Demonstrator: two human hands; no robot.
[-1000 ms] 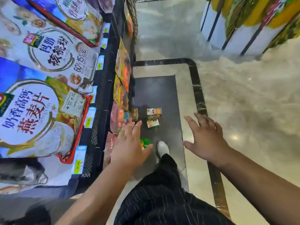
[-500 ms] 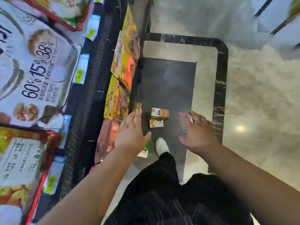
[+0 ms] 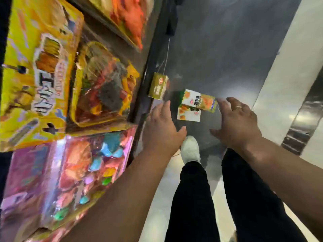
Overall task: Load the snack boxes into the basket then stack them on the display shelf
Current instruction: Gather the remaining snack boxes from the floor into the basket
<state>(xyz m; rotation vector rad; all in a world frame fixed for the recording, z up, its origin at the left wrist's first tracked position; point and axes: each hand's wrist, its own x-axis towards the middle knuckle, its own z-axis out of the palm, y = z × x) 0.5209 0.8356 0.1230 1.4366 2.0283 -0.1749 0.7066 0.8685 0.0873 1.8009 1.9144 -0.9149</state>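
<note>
Well, from the head camera I look down on a white shoe (image 3: 190, 149) standing on the dark floor panel (image 3: 218, 49). Just beyond the shoe lie two snack boxes, the orange-and-white box (image 3: 199, 101) resting partly on the white box (image 3: 188, 113). A third, the olive box (image 3: 158, 87), is beyond the shoe and to its left, against the shelf base.

My left hand (image 3: 162, 130) hangs just left of the shoe, fingers straight and close together, thumb out, holding nothing. My right hand (image 3: 239, 124) hangs beyond and right of the shoe, fingers spread and a little bent, a ring (image 3: 238, 107) on one finger. Its fingertips are at the right end of the orange-and-white box; because of blur I cannot tell if they touch.

Far left of the shoe, the shelf carries a yellow bag (image 3: 40, 75) and a pink bag (image 3: 70, 172).
</note>
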